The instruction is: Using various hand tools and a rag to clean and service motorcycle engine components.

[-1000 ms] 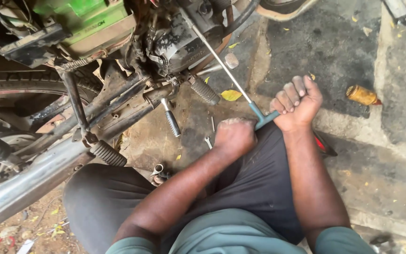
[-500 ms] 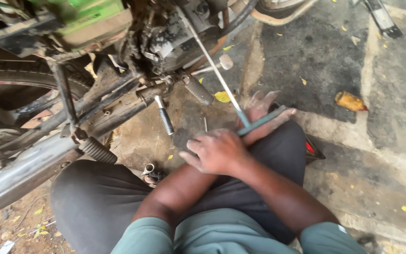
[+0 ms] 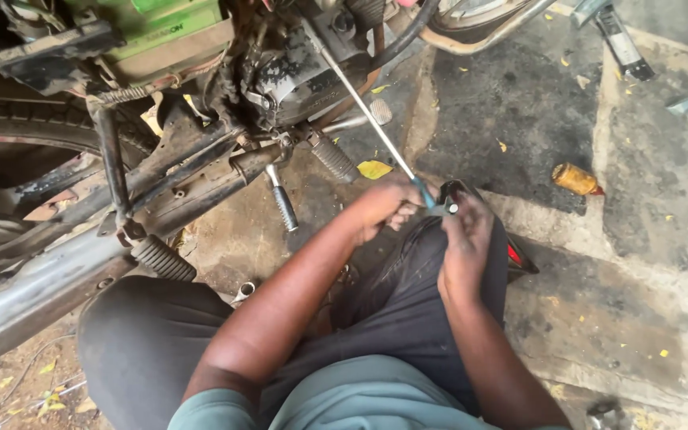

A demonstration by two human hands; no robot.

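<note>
A long T-handle wrench [image 3: 368, 115] runs from my hands up to the greasy engine [image 3: 296, 72] of a motorcycle. My left hand [image 3: 384, 209] is closed around one side of its blue-green cross handle. Across from it, my right hand [image 3: 465, 239] grips the other side of the handle near the shaft's end. Both hands sit over my dark-trousered right knee.
The motorcycle's footpeg [image 3: 334, 159], kick lever [image 3: 283, 203], exhaust pipe [image 3: 33, 291] and rear tyre [image 3: 9, 131] fill the left. A small orange bottle [image 3: 575, 180] lies on the cracked concrete at right. A spanner [image 3: 242, 293] lies by my left knee.
My right hand has swung from the far side of the handle to the near side, and my left hand has moved up onto the handle; the cross handle has turned.
</note>
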